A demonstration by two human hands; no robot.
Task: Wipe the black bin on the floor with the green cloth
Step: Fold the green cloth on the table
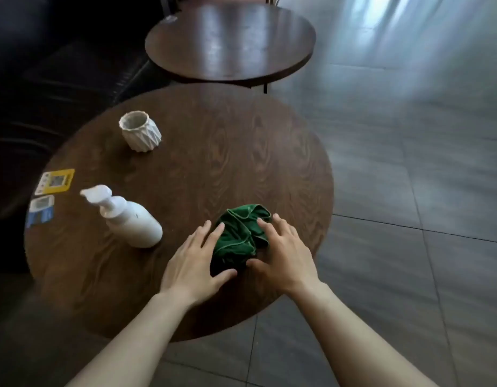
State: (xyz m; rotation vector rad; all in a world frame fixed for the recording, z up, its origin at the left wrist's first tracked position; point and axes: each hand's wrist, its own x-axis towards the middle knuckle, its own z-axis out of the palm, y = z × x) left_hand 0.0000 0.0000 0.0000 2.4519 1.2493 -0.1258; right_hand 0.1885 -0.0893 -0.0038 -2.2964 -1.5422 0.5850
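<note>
Two bare forearms reach over a round wooden worktop [185, 129], the left hand [191, 261] and right hand [283, 255] closing in on a crumpled green cloth [236, 236] from either side. Both hands lie loose, fingers spread and touching the cloth's edges, neither yet grasping it. The cloth sits near the worktop's near-right rim. The black bin named in the task is nowhere in view, so by this evidence the job has barely begun: the cloth is yet to be lifted, the bin yet to be reached and wiped. Also on the worktop stand a white pump bottle [132, 222], a faceted white cup [140, 131] and two small cards [47, 194]. A second round table [230, 43] stands beyond, on a floor of dark grey tiles [409, 163].
</note>
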